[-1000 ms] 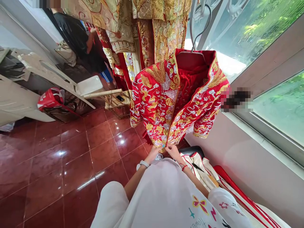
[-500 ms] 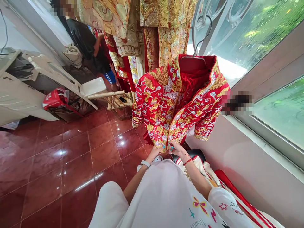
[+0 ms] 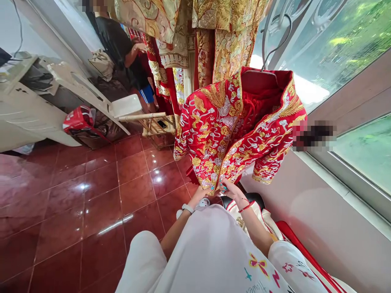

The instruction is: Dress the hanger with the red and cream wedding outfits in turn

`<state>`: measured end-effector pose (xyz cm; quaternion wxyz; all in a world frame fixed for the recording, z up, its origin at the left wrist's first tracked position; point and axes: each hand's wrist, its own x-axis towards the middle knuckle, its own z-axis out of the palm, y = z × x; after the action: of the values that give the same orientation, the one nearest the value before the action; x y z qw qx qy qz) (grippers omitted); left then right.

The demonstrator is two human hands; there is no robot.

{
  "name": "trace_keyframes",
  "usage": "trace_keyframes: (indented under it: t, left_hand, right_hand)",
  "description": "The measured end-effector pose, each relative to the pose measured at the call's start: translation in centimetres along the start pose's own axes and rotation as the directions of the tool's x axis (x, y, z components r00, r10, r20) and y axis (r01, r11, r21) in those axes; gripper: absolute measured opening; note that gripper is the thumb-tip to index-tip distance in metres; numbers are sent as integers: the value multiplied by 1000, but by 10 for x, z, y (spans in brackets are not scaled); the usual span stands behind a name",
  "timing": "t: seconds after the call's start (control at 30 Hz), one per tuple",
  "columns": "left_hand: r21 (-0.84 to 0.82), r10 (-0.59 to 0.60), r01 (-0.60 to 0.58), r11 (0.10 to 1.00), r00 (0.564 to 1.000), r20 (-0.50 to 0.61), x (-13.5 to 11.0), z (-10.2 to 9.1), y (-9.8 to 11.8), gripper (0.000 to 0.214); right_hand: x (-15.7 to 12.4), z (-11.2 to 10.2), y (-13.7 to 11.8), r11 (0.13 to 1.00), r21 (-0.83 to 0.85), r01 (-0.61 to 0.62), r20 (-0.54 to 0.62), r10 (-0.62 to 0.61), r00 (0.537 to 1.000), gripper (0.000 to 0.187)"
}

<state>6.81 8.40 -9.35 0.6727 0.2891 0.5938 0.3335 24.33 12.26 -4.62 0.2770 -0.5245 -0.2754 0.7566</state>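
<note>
A red jacket (image 3: 210, 134) with gold and silver embroidery hangs in front of me from a metal hanger (image 3: 267, 61), its front parted at the collar and narrowing toward the hem. My left hand (image 3: 202, 193) pinches the lower front corner on the left side. Close beside it, my right hand (image 3: 228, 189) has its fingers closed on the other front edge at the hem. The two front edges nearly meet between my hands. Some fingertips are tucked behind the cloth and hidden.
Gold embroidered garments (image 3: 235, 53) hang behind the jacket. A person in a black shirt (image 3: 114, 40) stands at the back left. A bamboo stand (image 3: 146, 118) holds a phone (image 3: 161, 124). A white chair (image 3: 125, 105) and a red bag (image 3: 78, 122) are at left; a window (image 3: 360, 138) is at right.
The view has shifted slightly, so the jacket's upper part and the background sit further right. Both hands keep their grip at the hem.
</note>
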Motion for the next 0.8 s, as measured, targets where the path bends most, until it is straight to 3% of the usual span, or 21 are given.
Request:
trace_keyframes:
  t: [0.1, 0.2, 0.23, 0.27, 0.33, 0.4, 0.47, 0.6, 0.8]
  left_hand:
    - [70, 40, -30, 997, 987, -158, -6, -2, -1, 39]
    - [210, 171, -94, 973, 908, -383, -16, -4, 5, 58]
    - [326, 268, -142, 935, 883, -386, -20, -3, 9, 57]
    - [471, 377, -200, 859, 870, -318, -22, 0, 14, 51]
    - [736, 519, -331, 590, 854, -32, -25, 8, 23, 29]
    - [845, 504, -416, 335, 837, 212, -24, 19, 29, 10]
    - [882, 485, -421, 210, 829, 280, -21, 27, 32, 7]
    - [893, 484, -423, 153, 820, 305, -13, 34, 28, 23]
    - [865, 500, -461, 199, 807, 315, -9, 33, 27, 17]
  right_hand:
    - [-2, 3, 12, 995, -95, 9, -32, -12, 999, 32]
    - [-4, 7, 26, 986, -168, 25, -46, -33, 998, 34]
    - [-5, 8, 29, 982, -185, 26, -43, -34, 998, 35]
    - [-5, 9, 31, 979, -201, 24, -36, -32, 999, 35]
    - [-6, 7, 32, 973, -229, 17, -10, -20, 1000, 35]
    - [-6, 4, 30, 968, -251, 9, 29, -2, 1000, 34]
    - [-7, 1, 26, 964, -268, 2, 65, 16, 998, 34]
    - [-11, 1, 14, 967, -256, -10, 118, 42, 992, 35]
    - [-18, -1, -26, 986, -158, 51, 123, -31, 992, 37]
